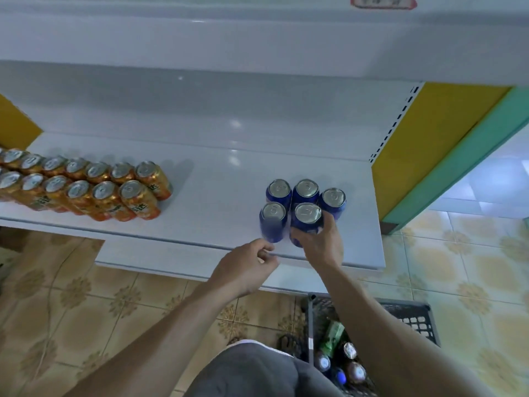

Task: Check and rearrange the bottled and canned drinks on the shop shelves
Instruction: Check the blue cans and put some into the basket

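A white shop shelf (223, 196) ran across the head view above a patterned tile floor (458, 267), with a yellow-and-green end panel (446, 156) closing its right end. At the left of the shelf stood two tight rows of orange cans (86, 190). Well apart from them, near the right end, five blue cans (306, 193) stood upright in a cluster, three behind and two in front. The right hand (322, 242) was wrapped round the side wall of the front-right blue can (307, 214), thumb on one side and fingers on the other. Whether the can was lifted or resting on the shelf could not be told. The left hand (246, 267) hung at the shelf edge just beside the front-left blue can (273, 222), fingers loosely curled and holding nothing. A black crate (412, 319) on the floor held more bottles and cans. The cans looked full, so probably fairly heavy for their size — stiff, but smooth, slippery and easily dented. A grip round the mid-body, as here, seemed safer than pinching the rim.
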Demonstrator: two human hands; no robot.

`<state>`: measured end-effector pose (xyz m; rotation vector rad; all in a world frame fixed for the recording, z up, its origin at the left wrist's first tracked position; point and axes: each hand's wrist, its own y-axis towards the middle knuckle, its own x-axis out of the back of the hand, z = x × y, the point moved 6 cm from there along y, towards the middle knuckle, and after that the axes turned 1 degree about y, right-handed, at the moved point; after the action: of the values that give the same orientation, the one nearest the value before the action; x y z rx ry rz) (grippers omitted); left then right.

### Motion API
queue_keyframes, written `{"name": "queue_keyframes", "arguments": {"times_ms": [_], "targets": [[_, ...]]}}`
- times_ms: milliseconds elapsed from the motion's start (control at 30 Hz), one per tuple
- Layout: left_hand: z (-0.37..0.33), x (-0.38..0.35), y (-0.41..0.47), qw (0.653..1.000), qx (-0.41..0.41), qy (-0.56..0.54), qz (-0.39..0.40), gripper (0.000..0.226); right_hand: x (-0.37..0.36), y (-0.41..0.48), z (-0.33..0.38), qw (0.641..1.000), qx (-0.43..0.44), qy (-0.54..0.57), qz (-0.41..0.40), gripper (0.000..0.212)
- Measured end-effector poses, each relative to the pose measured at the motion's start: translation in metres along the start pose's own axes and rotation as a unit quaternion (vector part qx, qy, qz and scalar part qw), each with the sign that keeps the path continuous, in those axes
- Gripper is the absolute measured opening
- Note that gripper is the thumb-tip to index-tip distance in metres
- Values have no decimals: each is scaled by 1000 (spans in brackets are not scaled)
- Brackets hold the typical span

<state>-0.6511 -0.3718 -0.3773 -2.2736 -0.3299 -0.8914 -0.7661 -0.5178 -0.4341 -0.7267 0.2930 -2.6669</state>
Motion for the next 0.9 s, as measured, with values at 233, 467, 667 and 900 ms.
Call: {"name": "queue_keyframes", "arguments": {"times_ms": [233,467,667,900], "targets": [[-5,27,-10,981,-154,-110,-50,72,47,-68,75,991,127,33,-17,67],[-36,65,-40,894,-359,-239,-121,87,52,-144,157,952,305,-10,-36,74],[-31,87,-46,871,-351,-334,-85,77,40,-166,180,925,373,-22,-64,72],[-21,99,-50,880,-379,-265,-109,84,36,-152,166,952,156,263,-19,70]]}}
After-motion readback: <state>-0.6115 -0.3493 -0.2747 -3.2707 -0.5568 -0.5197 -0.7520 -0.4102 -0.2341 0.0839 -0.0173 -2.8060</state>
